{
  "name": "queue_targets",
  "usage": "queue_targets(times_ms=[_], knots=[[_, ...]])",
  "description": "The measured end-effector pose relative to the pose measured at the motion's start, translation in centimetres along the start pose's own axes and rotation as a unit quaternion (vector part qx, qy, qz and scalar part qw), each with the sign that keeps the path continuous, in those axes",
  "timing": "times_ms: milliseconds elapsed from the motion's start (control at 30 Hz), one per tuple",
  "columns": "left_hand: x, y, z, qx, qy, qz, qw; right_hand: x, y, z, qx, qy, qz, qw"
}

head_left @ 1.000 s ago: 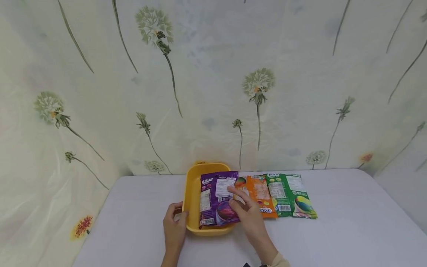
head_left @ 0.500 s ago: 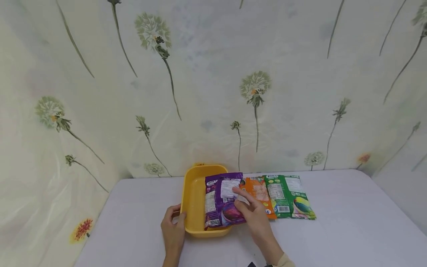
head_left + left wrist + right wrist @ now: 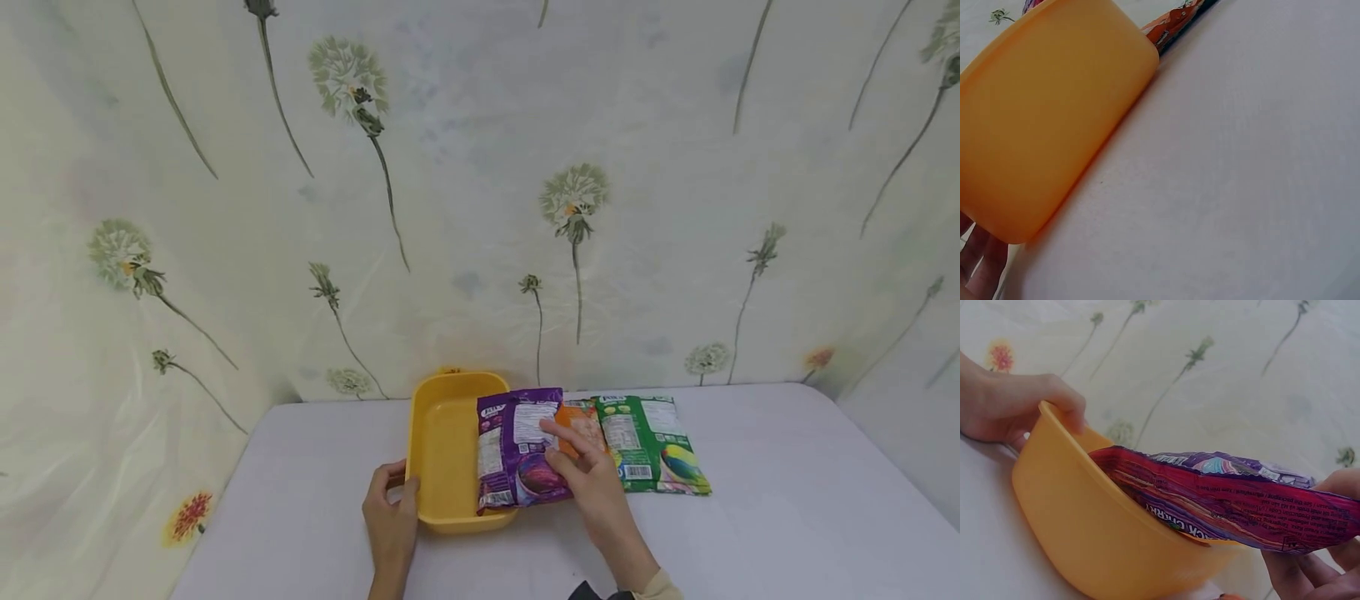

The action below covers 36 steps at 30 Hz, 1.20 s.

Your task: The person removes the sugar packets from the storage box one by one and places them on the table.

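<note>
My left hand (image 3: 392, 517) grips the left rim of a yellow plastic tub (image 3: 442, 450), thumb over the edge and fingers outside, as the right wrist view also shows. A purple candy bag (image 3: 510, 454) slants across the tub's right rim, its left part inside the tub and its right part beyond it. My right hand (image 3: 592, 492) pinches the bag's right side, thumb on top and other fingers beneath. In the right wrist view the underside of the bag (image 3: 1229, 509) shows "black cherry" print. Only fingers (image 3: 985, 262) of my left hand appear in the left wrist view.
An orange bag (image 3: 581, 425), partly hidden by the purple one, lies right of the tub on a white-covered table (image 3: 765, 500). Against it lies a green bag (image 3: 648, 446). A curtain with a dandelion print (image 3: 465, 208) hangs behind the table.
The purple bag has slid right with my right hand, from mostly over the tub to lying across its right rim, covering more of the orange bag. My left hand stays on the rim.
</note>
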<state>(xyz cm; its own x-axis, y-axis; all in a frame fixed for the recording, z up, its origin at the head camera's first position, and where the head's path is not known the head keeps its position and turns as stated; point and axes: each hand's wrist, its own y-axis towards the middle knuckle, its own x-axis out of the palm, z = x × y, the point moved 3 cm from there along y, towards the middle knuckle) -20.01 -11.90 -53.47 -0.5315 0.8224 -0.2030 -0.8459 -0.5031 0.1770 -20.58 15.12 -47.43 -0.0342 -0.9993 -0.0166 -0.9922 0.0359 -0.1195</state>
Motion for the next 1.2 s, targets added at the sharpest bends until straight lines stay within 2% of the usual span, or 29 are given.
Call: queue_targets(times_ms=[300, 567, 933, 1200], knots=[[0.0, 0.0, -0.1, -0.004, -0.006, -0.008, 0.9999, -0.5, -0.3, 0.0, -0.019, 0.003, 0.002, 1.0], [0.0, -0.1, -0.2, -0.007, -0.005, -0.012, 0.9999, -1.5, -0.5, -0.4, -0.019, -0.013, 0.009, 1.0], [0.0, 0.0, 0.0, -0.007, -0.002, -0.014, 0.9999, -2.6, -0.5, -0.6, -0.032, -0.002, -0.004, 0.999], [0.0, 0.0, 0.0, -0.015, -0.001, -0.016, 0.9998, -3.2, -0.9, -0.8, -0.025, -0.006, -0.01, 1.0]])
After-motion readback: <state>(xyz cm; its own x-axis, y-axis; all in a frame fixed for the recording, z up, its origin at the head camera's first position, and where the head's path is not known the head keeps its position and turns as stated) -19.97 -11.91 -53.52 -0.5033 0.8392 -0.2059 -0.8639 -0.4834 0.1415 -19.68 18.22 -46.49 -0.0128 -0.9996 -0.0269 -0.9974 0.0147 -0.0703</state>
